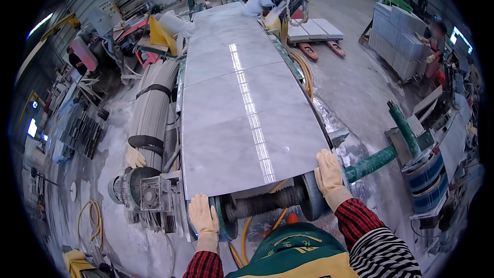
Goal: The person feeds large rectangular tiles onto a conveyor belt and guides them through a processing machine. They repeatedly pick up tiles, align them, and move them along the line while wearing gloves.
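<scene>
A polished grey-white stone slab [252, 128] lies flat before me, with a strip of light mirrored down its length. Beyond a thin seam, another slab [226, 41] continues away from me. My left hand [204, 216], in a cream glove, rests at the near left corner with its fingers stretched out. At the near right corner my right hand [329, 175], gloved alike, lies with fingers extended along the edge. Neither hand grips anything. Under the near edge, between my hands, shows a dark ribbed roller [267, 202] with round end wheels.
A motor with gearbox [141, 193] sits left of the slab, a spare glove [135, 157] on it. Behind it lies a strapped bundle of long grey strips [152, 105]. A green pipe frame [373, 162] stands right. Farther off are a loaded pallet jack [315, 36], stacked slabs [396, 41] and a person [436, 46].
</scene>
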